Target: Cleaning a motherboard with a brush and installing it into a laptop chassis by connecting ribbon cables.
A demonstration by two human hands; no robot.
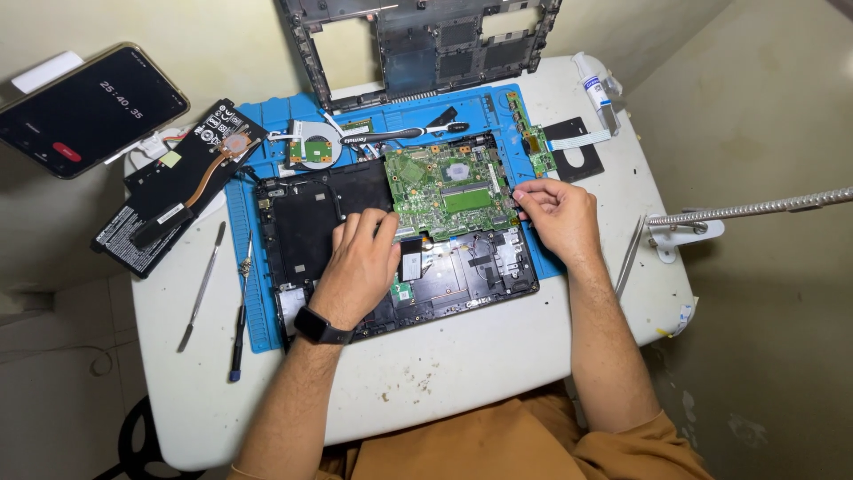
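Note:
An opened black laptop chassis (311, 222) lies on a blue work mat (238, 240). A green motherboard (449, 182) sits in its upper right part. My left hand (360, 262) rests palm down on the chassis, fingertips at the board's lower left edge. My right hand (555, 218) pinches the board's right edge with thumb and fingers. A black watch (322, 329) is on my left wrist.
A phone (89, 108) stands propped at far left, above a black battery (147, 222) and a copper heat pipe (213, 164). A fan (313, 145), a small green board (533, 138), a laptop bottom cover (426, 44), a glue tube (593, 89), tweezers (629, 258), a spudger (203, 286) and a screwdriver (240, 311) lie around.

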